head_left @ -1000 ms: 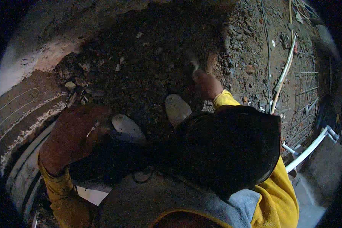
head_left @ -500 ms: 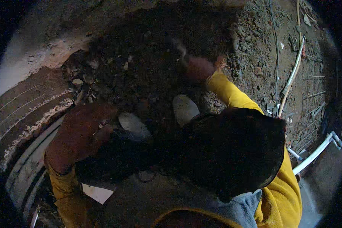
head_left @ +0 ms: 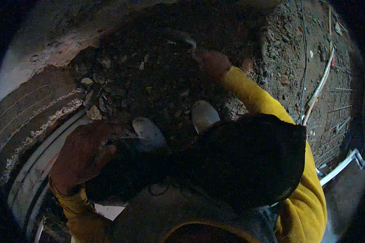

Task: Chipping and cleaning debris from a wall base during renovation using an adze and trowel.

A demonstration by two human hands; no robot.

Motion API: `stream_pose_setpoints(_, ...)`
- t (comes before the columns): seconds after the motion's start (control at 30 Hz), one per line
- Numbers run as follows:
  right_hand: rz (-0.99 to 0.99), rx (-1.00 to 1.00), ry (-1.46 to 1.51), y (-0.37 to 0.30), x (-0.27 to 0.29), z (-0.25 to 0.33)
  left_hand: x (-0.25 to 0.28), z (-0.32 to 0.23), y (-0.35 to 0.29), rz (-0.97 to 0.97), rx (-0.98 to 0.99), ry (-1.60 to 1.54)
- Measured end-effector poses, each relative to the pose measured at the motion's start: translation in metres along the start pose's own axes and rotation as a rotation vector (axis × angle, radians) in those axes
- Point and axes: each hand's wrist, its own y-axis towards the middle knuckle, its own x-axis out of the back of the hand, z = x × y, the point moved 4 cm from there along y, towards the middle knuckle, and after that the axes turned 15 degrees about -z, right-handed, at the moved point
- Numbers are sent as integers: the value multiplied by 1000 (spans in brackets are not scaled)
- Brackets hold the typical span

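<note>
My right hand [head_left: 215, 65], in a yellow sleeve, reaches forward over dark, stony soil [head_left: 162, 77]. Its fingers are closed round the handle of a trowel [head_left: 184, 37]; the bent metal neck shows, while the blade fades into shadow close to the ground. On the near left, my left arm is bent, and the left hand [head_left: 105, 150] lies against my dark-trousered left knee [head_left: 125, 166]. Deep shadow hides its fingers. My two pale shoes [head_left: 149, 131] stand on the soil between the hands.
Broken stones [head_left: 94, 97] lie beside a cut earth edge and grey pipes [head_left: 48, 158] at left. To the right run a black cable [head_left: 305, 60], a long pale hose [head_left: 318, 89] and a white pipe [head_left: 338, 168]. A pale wall [head_left: 32, 60] rises far left.
The trowel and my right hand have shifted slightly left relative to my shoes, and the trowel shows more clearly. My left hand stays by the knee. The whole view has shifted a little.
</note>
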Motion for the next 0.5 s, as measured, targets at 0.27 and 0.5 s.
stream_pose_setpoints(0.27,535,480,-75,-51,-6,104,-10,29,-35,-79,224,-4)
stream_pose_setpoints(0.5,90,761,124,-37,-28,68,-13,46,-85,-103,502,48)
